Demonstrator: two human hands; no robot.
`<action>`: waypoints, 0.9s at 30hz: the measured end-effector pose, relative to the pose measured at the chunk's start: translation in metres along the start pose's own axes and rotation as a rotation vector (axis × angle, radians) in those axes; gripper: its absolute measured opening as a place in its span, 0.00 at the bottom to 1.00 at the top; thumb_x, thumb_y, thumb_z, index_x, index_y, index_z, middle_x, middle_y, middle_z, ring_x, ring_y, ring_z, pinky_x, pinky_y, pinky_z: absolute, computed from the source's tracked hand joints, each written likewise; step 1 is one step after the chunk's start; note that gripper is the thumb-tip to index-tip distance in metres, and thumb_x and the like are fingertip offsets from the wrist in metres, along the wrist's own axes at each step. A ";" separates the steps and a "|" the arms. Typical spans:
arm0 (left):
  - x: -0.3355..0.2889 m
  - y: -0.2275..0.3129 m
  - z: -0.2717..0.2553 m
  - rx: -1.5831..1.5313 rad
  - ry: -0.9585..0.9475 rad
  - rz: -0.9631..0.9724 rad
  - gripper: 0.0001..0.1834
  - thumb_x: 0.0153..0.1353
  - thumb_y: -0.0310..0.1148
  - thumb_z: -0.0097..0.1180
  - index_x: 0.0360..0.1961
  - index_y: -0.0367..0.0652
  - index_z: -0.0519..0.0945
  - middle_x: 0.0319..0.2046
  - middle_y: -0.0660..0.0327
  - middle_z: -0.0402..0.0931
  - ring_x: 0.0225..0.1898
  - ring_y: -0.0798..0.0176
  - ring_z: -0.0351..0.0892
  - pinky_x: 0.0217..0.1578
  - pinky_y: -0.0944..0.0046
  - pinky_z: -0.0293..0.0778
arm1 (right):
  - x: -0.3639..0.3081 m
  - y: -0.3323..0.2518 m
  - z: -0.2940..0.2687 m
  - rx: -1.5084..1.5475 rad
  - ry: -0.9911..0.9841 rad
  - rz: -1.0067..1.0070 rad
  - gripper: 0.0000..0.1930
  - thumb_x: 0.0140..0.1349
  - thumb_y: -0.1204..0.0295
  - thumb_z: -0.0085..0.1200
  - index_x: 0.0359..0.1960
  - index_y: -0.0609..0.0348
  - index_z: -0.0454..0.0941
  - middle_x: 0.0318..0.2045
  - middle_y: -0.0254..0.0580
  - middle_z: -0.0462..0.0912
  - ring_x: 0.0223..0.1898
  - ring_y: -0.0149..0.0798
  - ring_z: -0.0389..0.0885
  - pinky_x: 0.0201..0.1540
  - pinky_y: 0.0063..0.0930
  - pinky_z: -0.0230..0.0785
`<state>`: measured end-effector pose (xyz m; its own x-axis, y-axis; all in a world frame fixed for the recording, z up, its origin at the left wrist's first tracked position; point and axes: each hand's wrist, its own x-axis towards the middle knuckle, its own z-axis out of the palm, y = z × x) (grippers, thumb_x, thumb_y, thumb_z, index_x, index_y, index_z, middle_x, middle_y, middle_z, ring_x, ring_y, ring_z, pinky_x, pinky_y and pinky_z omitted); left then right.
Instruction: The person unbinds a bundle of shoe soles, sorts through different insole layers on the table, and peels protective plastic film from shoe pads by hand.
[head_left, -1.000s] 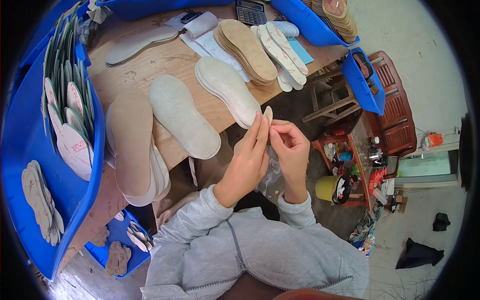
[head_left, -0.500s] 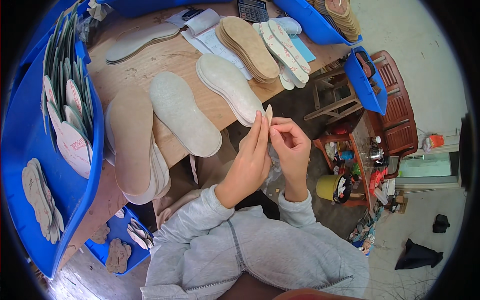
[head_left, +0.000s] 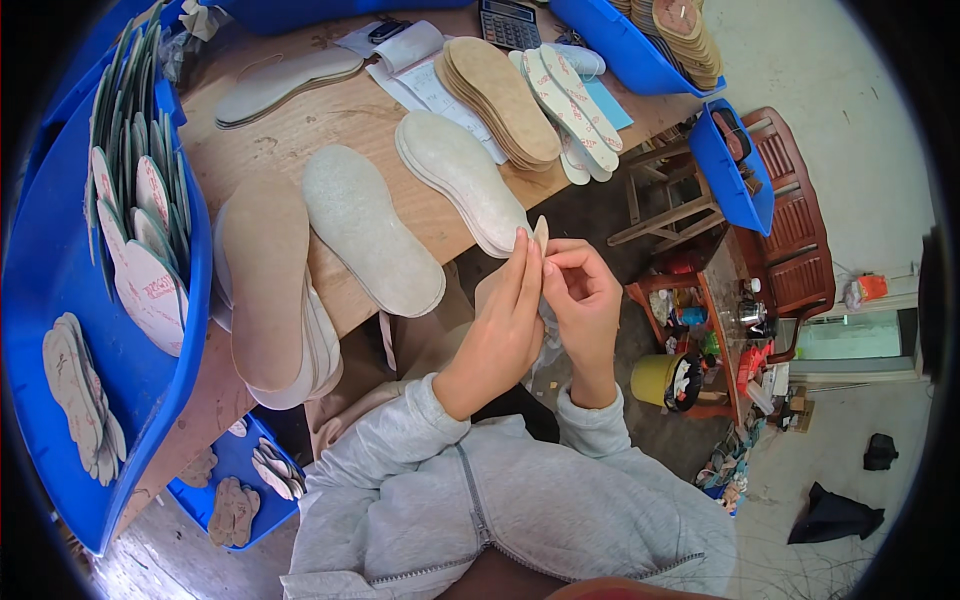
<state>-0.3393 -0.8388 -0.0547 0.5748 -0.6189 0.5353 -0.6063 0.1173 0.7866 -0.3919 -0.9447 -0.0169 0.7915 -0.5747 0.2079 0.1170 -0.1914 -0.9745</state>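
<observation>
In front of my chest, a thin beige insole (head_left: 541, 232) stands nearly edge-on between my hands, its tip poking up above the fingers. My left hand (head_left: 500, 335) lies along one side with its fingers straight and pressed against it. On the other side, my right hand (head_left: 582, 305) pinches the edge between thumb and bent fingers. Most of the held piece is hidden by the hands. Just beyond them, a stack of pale grey insoles (head_left: 460, 180) overhangs the table edge. More grey insoles (head_left: 365, 225) and a brown-topped pile (head_left: 265, 285) lie to the left.
Tan insoles (head_left: 500, 105) and white printed insoles (head_left: 570, 105) sit on the wooden table (head_left: 240, 150), near a calculator (head_left: 508, 24). A blue bin (head_left: 150, 400) at left holds upright insoles. To the right are a wooden stool (head_left: 665, 200), a yellow bucket (head_left: 652, 382) and a reddish bench (head_left: 800, 220).
Both hands keep the same hold on the insole. The whole scene has shifted only slightly in the picture.
</observation>
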 end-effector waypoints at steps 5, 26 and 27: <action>0.000 0.002 -0.002 -0.097 0.042 -0.045 0.33 0.56 0.13 0.43 0.66 0.26 0.54 0.65 0.36 0.53 0.66 0.39 0.57 0.62 0.55 0.60 | 0.001 0.003 -0.001 0.033 -0.015 0.015 0.02 0.61 0.83 0.52 0.35 0.67 0.74 0.42 0.39 0.75 0.40 0.27 0.75 0.45 0.20 0.68; -0.002 0.005 0.003 -0.149 0.037 -0.036 0.38 0.54 0.14 0.46 0.68 0.26 0.48 0.68 0.36 0.45 0.69 0.37 0.50 0.65 0.53 0.54 | -0.011 0.004 0.002 0.142 0.088 0.127 0.07 0.62 0.83 0.52 0.41 0.69 0.76 0.43 0.41 0.80 0.41 0.28 0.79 0.46 0.19 0.71; -0.002 0.005 0.003 -0.149 0.050 -0.034 0.39 0.54 0.14 0.46 0.68 0.26 0.48 0.68 0.36 0.45 0.69 0.37 0.50 0.66 0.53 0.53 | -0.011 0.004 0.002 0.124 0.072 0.099 0.06 0.62 0.83 0.52 0.41 0.70 0.76 0.43 0.41 0.80 0.41 0.27 0.79 0.46 0.19 0.71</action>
<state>-0.3450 -0.8398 -0.0531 0.6225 -0.5851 0.5197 -0.5000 0.2134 0.8393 -0.3989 -0.9372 -0.0233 0.7584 -0.6423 0.1111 0.1169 -0.0337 -0.9926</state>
